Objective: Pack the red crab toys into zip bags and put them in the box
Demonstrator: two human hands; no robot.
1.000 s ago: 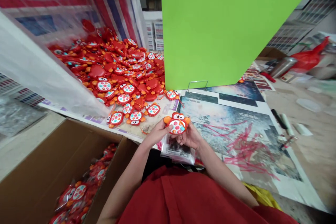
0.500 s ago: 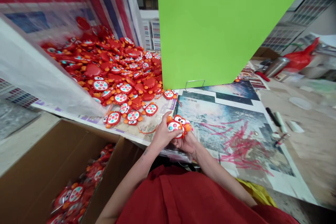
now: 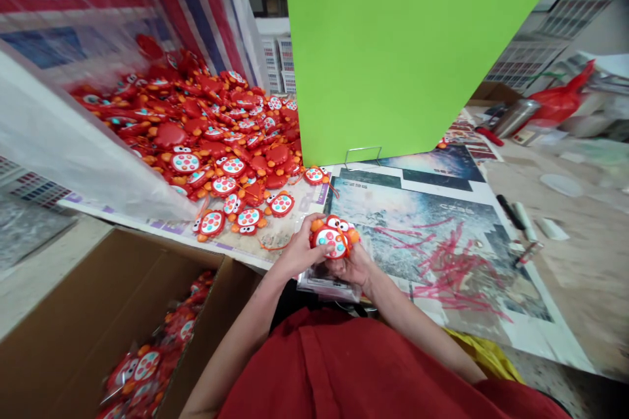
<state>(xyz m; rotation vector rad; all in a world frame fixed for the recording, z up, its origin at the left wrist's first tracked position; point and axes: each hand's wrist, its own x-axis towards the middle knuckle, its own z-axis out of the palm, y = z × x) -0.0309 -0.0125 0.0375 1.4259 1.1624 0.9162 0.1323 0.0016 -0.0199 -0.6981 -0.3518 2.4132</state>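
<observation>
A red and orange crab toy (image 3: pixel 333 238) with coloured dots on a white belly sits between both hands at the table's near edge. My left hand (image 3: pixel 296 254) grips its left side with the thumb on top. My right hand (image 3: pixel 354 266) cups it from below and the right. Under the hands lies a stack of clear plastic bags (image 3: pixel 324 285). A big heap of the same crab toys (image 3: pixel 216 131) spills from a clear plastic sack (image 3: pixel 73 137) at the left.
A cardboard box (image 3: pixel 73 314) at lower left holds bagged crab toys. A green board (image 3: pixel 393 46) stands upright behind the hands. Printed posters (image 3: pixel 442 236) cover the table. Pens (image 3: pixel 514 213), a metal flask (image 3: pixel 514 118) and a red bag (image 3: pixel 560 101) lie at the right.
The crab toy has dropped a little lower in my hands, towards the plastic bags, and my left thumb has shifted over its top. The view has drifted slightly.
</observation>
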